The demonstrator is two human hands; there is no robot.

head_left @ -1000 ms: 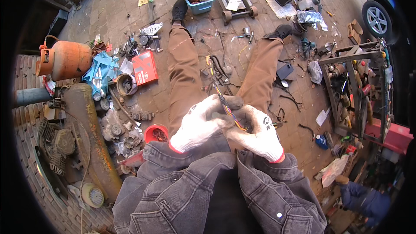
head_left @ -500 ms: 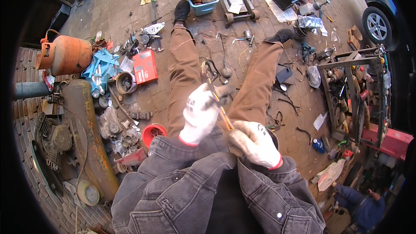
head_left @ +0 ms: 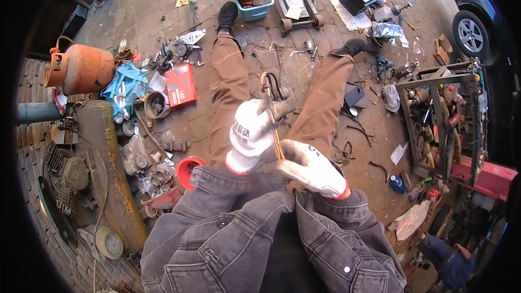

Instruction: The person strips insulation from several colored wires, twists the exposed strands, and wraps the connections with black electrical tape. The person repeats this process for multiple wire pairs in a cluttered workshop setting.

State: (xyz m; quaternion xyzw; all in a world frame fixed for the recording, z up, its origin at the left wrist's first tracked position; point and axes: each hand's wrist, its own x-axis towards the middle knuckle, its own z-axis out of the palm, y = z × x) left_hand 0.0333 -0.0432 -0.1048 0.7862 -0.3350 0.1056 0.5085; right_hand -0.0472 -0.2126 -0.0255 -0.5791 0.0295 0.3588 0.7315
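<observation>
A thin bundle of coloured wires point(head_left: 276, 140), with yellow and orange strands, runs between my two gloved hands over my lap. My left hand point(head_left: 253, 130), in a white knit glove with a darker grip side, is closed round its middle. My right hand point(head_left: 310, 169), gloved alike, pinches the lower end between thumb and fingers. Beyond my left hand the bundle's far end spreads into dark and yellow leads point(head_left: 269, 80), above the floor between my legs. The wire tips at my right fingers are too small to make out.
On the left lie an orange gas cylinder point(head_left: 87, 70), a rusty tank point(head_left: 111, 168), a red box point(head_left: 181, 85) and a red bowl point(head_left: 191, 169). Ahead are a blue basin point(head_left: 254, 12) and a floor jack point(head_left: 296, 0). A metal rack point(head_left: 434, 80) and another person point(head_left: 448, 258) are at right.
The wire bundle has swung more upright. My right hand has shifted slightly left and up along with its lower end, and my left hand has turned a little, still holding it.
</observation>
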